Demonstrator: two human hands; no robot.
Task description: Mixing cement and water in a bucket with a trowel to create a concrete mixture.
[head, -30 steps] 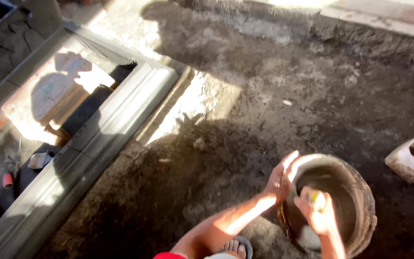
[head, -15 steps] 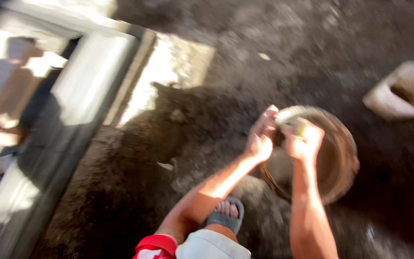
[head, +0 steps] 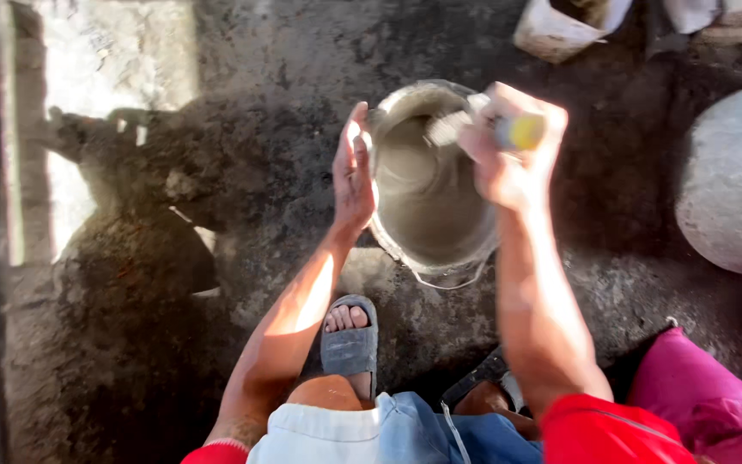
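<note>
- Head view: bucket (head: 429, 225) of grey slurry stands on the dirt floor (head: 242, 129), ahead of a sandalled foot (head: 349, 344).
- Left hand (head: 353, 176), open and flat, presses the bucket's outer rim.
- Right hand (head: 508, 150) is fisted around a yellow-handled tool (head: 495, 129) above the bucket.

Hard sunlight enters from the upper left, burning the ground (head: 105, 77) there to glare. The person's shadow falls dark across the dirt left of the left hand (head: 352, 176). The right hand (head: 508, 146) is motion-blurred; the frame edges are soft.
</note>
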